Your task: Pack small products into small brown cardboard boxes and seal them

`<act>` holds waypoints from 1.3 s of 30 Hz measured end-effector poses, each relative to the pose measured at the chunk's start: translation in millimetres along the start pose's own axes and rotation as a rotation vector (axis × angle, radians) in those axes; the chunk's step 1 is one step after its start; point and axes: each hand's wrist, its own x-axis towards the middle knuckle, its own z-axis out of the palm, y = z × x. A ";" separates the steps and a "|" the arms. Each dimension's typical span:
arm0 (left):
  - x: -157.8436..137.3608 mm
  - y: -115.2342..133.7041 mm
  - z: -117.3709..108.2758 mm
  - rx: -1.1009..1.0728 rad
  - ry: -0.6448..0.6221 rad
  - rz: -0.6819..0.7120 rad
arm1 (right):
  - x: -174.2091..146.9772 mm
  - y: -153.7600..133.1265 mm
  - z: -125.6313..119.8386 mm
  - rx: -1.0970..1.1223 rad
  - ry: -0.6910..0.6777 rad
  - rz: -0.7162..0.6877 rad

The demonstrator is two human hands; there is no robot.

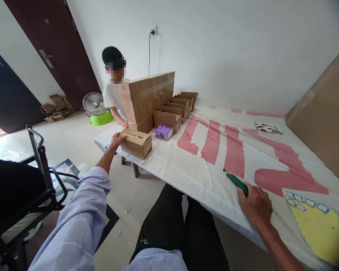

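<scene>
My left hand (118, 140) grips the left end of a small closed cardboard box (138, 146), its fingers over the top edge. The box stands at the table's near left corner, and a narrow dark slit shows in its top. In my right hand (255, 203) is a green utility knife (235, 181), blade tip out and pointing away to the left, held low over the cloth. Just past the box lies a purple tissue pack (164, 131).
Stacked taped boxes (141, 107) stand behind, beside a row of open cartons (168, 117). A person (113, 96) stands beyond, one hand near my box. A large cardboard sheet (324, 116) leans at right. At left are a folding chair (42, 177) and a fan (94, 104).
</scene>
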 end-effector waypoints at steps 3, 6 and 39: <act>-25.2 0.6 10.2 -0.048 -0.082 0.002 | 0.8 -0.3 -0.4 -0.012 -0.017 0.013; -59.6 4.1 29.6 -0.094 -0.172 0.019 | 1.0 -1.8 -2.9 -0.023 -0.039 0.018; -193.8 56.3 116.5 -0.663 -0.890 0.230 | -7.7 -7.8 -13.9 -0.005 -0.023 0.007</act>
